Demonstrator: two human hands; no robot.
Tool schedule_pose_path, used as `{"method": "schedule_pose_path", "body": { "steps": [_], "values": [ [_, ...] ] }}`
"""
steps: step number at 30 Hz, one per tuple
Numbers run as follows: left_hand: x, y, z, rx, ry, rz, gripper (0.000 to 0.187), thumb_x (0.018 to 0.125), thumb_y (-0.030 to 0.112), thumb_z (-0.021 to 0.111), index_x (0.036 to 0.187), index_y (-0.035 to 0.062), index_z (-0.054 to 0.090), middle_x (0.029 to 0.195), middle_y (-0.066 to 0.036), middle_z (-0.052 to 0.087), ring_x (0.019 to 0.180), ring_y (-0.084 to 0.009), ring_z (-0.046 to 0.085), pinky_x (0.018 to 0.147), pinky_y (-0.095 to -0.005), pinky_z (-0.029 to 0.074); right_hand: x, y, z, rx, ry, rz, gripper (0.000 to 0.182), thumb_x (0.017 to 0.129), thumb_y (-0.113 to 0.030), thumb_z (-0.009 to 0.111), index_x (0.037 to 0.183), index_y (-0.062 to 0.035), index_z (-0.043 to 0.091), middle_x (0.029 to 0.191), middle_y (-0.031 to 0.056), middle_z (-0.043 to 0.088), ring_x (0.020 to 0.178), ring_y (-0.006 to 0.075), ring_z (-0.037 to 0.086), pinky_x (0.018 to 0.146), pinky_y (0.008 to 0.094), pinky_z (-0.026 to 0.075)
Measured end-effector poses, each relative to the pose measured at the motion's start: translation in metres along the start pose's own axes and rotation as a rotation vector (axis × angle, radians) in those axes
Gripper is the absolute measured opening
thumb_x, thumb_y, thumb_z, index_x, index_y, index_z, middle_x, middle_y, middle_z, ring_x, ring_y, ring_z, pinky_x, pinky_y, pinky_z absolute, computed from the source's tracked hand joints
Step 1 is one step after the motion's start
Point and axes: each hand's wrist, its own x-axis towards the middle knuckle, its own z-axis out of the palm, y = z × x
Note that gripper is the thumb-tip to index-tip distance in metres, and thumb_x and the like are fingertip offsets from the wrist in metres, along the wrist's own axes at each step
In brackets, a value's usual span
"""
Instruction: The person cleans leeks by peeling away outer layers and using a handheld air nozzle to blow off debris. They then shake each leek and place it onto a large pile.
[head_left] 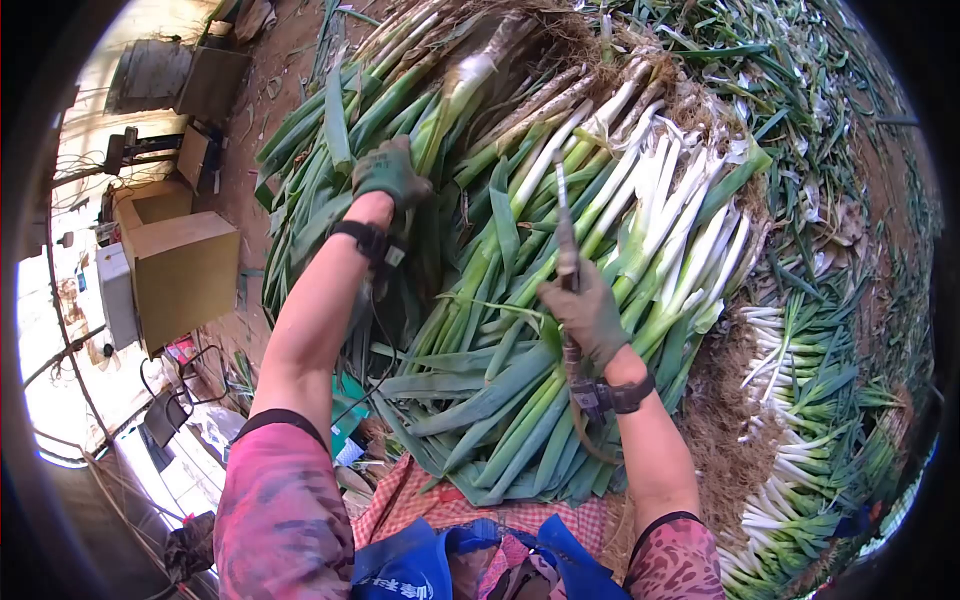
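My left hand, in a green work glove, is closed around the green part of a thick leek. Its pale stalk points up and away, slightly blurred. My right hand, gloved too, grips an air blow gun with a long thin nozzle pointing away from me; its hose trails below the wrist. Under both hands lies a large heap of leeks, white ends and roots toward the far right, green leaves toward me. A band with a small device sits on each wrist.
Cleaned leeks lie in a row on the soil at right. Peeled leaves and scraps cover the ground at upper right. Cardboard boxes stand at left, near a dark metal frame. A red checked cloth lies before me.
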Motion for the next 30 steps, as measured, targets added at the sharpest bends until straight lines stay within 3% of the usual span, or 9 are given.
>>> {"method": "schedule_pose_path", "body": {
  "steps": [2,5,7,9,11,15,19,23,30],
  "values": [
    [-0.036,0.018,-0.013,-0.187,-0.103,0.052,0.064,0.069,0.041,0.080,0.115,0.0033,0.057,0.112,-0.021,0.067,0.106,-0.0357,0.065,0.092,-0.0430,0.052,-0.011,-0.034,-0.007,0.590,-0.021,0.167,0.030,0.093,-0.019,0.066,0.116,-0.0018,0.058,0.090,-0.0015,0.056,0.074,0.0074,0.052,0.067,0.0220,0.046],
    [-0.092,0.053,0.005,-0.443,-0.270,0.122,0.074,0.067,0.045,0.081,0.120,-0.0002,0.056,0.104,-0.022,0.069,0.099,-0.0354,0.068,0.091,-0.0416,0.052,-0.026,-0.028,-0.002,0.984,-0.160,0.264,0.029,0.092,-0.019,0.067,0.115,-0.0029,0.059,0.087,-0.0022,0.056,0.071,0.0074,0.052,0.063,0.0222,0.044],
    [-0.113,0.070,0.024,-0.573,-0.475,0.104,0.084,0.067,0.051,0.082,0.123,-0.0048,0.054,0.108,-0.025,0.066,0.106,-0.0333,0.065,0.093,-0.0386,0.051,-0.041,-0.035,0.004,0.682,-0.118,0.324,0.023,0.091,-0.017,0.066,0.108,-0.0035,0.059,0.085,-0.0018,0.055,0.066,0.0067,0.051,0.059,0.0228,0.043],
    [-0.114,0.066,0.082,-0.602,-0.416,0.212,0.094,0.066,0.055,0.084,0.128,-0.0082,0.051,0.114,-0.027,0.063,0.113,-0.0329,0.061,0.097,-0.0374,0.048,-0.054,-0.010,0.011,0.433,-0.096,0.337,0.021,0.090,-0.017,0.066,0.104,-0.0035,0.059,0.081,-0.0022,0.055,0.064,0.0067,0.051,0.058,0.0228,0.042],
    [-0.118,0.065,0.084,-0.954,-0.482,0.093,0.088,0.075,0.046,0.082,0.134,-0.0083,0.047,0.121,-0.022,0.061,0.116,-0.0275,0.058,0.099,-0.0359,0.046,-0.079,-0.009,0.016,0.266,-0.043,0.361,0.021,0.088,-0.017,0.067,0.100,-0.0025,0.058,0.077,-0.0037,0.054,0.065,0.0082,0.052,0.059,0.0255,0.043],
    [-0.101,0.055,0.096,-1.273,-0.609,0.038,0.071,0.082,0.032,0.079,0.134,-0.0066,0.050,0.113,-0.014,0.066,0.103,-0.0170,0.062,0.093,-0.0309,0.048,-0.104,-0.003,0.024,-0.102,-0.041,0.267,0.033,0.084,-0.023,0.070,0.103,0.0004,0.058,0.078,0.0086,0.063,0.071,0.0203,0.062,0.068,0.0334,0.049],
    [-0.087,0.062,0.098,-1.264,-0.766,0.025,0.056,0.082,0.025,0.079,0.126,-0.0034,0.059,0.110,-0.009,0.067,0.098,-0.0150,0.062,0.089,-0.0299,0.049,-0.068,0.022,0.011,-0.013,0.022,0.287,0.039,0.083,-0.029,0.070,0.106,0.0007,0.058,0.085,0.0167,0.066,0.080,0.0270,0.067,0.076,0.0371,0.052],
    [-0.097,0.071,0.103,-1.346,-0.768,0.087,0.052,0.087,0.022,0.076,0.128,-0.0015,0.056,0.110,-0.004,0.067,0.099,-0.0119,0.061,0.089,-0.0293,0.050,-0.053,0.006,0.006,-0.295,0.034,0.136,0.043,0.083,-0.035,0.068,0.104,0.0013,0.059,0.093,0.0264,0.067,0.092,0.0418,0.067,0.081,0.0446,0.052],
    [-0.140,0.075,0.104,-1.477,-0.849,0.172,0.055,0.088,0.020,0.074,0.134,0.0011,0.050,0.111,-0.002,0.064,0.099,-0.0114,0.060,0.092,-0.0301,0.048,0.070,0.004,-0.021,-0.374,0.079,0.100,0.060,0.078,-0.045,0.065,0.104,0.0090,0.059,0.095,0.0310,0.067,0.093,0.0430,0.067,0.082,0.0439,0.052]
  ]
}}
